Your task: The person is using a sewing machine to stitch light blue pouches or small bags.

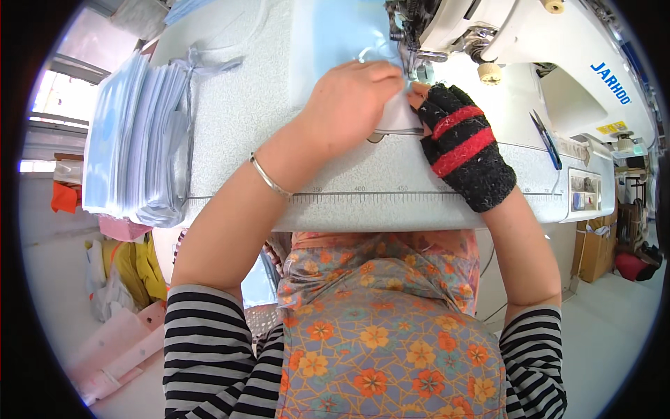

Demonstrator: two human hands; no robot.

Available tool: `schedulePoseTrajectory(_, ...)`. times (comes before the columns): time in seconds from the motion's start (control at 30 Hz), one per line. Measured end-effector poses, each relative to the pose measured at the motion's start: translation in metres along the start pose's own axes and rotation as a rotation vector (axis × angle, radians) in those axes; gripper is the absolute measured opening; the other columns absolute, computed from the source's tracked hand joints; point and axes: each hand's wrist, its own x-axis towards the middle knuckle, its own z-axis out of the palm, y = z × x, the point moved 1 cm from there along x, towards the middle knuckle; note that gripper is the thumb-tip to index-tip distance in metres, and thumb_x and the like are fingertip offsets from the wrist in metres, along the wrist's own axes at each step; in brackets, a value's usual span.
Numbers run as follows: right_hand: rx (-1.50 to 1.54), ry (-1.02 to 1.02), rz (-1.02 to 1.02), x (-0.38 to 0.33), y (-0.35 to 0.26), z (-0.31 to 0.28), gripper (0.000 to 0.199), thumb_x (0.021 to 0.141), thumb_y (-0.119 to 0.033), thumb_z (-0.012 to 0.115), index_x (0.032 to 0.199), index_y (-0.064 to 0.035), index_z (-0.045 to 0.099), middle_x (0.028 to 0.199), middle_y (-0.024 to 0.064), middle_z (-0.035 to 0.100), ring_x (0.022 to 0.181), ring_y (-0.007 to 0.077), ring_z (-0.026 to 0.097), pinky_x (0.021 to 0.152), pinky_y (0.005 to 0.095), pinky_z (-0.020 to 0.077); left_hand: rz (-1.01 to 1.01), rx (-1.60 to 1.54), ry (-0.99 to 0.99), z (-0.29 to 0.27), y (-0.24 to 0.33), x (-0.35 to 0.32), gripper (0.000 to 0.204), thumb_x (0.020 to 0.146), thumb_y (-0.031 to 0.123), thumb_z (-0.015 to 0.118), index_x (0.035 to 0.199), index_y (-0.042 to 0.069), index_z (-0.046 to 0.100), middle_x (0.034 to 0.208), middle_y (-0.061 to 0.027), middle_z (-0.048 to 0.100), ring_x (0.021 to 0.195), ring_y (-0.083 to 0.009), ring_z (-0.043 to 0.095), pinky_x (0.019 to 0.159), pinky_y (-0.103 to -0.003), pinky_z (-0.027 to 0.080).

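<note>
While the white sewing machine (530,42) stands at the back of the tabletop (244,119), a pale cloth piece (399,117) lies just in front of its needle. The left hand (352,98) presses flat on the cloth, fingers spread. The gloved right hand (457,143) pinches its edge. A stack of blue pieces (136,140) sits far left of the machine.

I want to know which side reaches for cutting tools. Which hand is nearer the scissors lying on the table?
Right. The gloved right hand sits just left of the scissors, apart from them. The bare left hand is farther left, pressing the white fabric piece.
</note>
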Motion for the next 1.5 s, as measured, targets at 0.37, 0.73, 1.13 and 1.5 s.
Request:
schedulePoseTrajectory(0.37, -0.020, 0.006, 0.032, -0.001, -0.002, 0.001, 0.046, 0.080, 0.001, 0.057, 0.125, -0.0052, 0.059, 0.129, 0.0154, 0.059, 0.118, 0.0330, 0.056, 0.106, 0.0453, 0.0410, -0.008, 0.010, 0.021, 0.008, -0.012, 0.001, 0.025, 0.074, -0.001, 0.059, 0.095, 0.009, 0.068, 0.110, -0.0066, 0.067, 0.098, -0.0271, 0.066, 0.086, -0.039, 0.053)
schedulePoseTrajectory(0.73, -0.033, 0.059, 0.017, -0.003, -0.002, 0.006, 0.042, 0.079, -0.001, 0.058, 0.121, -0.0049, 0.060, 0.126, 0.0159, 0.060, 0.115, 0.0347, 0.057, 0.103, 0.0453, 0.0429, -0.028, 0.100, -0.064, -0.002, -0.006, 0.007, 0.029, 0.076, 0.001, 0.057, 0.102, 0.009, 0.067, 0.113, -0.0074, 0.066, 0.099, -0.0271, 0.065, 0.085, -0.040, 0.053)
schedulePoseTrajectory(1.13, 0.106, 0.153, 0.008, 0.000, 0.003, 0.012, 0.045, 0.073, 0.002, 0.060, 0.117, -0.0063, 0.063, 0.123, 0.0142, 0.061, 0.111, 0.0353, 0.059, 0.098, 0.0428, 0.0481, 0.094, 0.107, -0.206, -0.025, -0.002, 0.007, 0.037, 0.086, 0.020, 0.062, 0.120, 0.005, 0.062, 0.126, -0.0146, 0.062, 0.114, -0.0355, 0.060, 0.094, -0.045, 0.050)
schedulePoseTrajectory(1.5, 0.063, 0.087, 0.007, -0.009, -0.004, 0.005, 0.040, 0.076, 0.001, 0.058, 0.116, -0.0042, 0.062, 0.120, 0.0149, 0.062, 0.112, 0.0352, 0.058, 0.100, 0.0442, 0.0465, -0.144, 0.133, -0.122, -0.007, 0.042, -0.019, 0.049, 0.085, 0.029, 0.067, 0.124, 0.001, 0.059, 0.131, -0.0164, 0.056, 0.120, -0.0331, 0.055, 0.099, -0.049, 0.046)
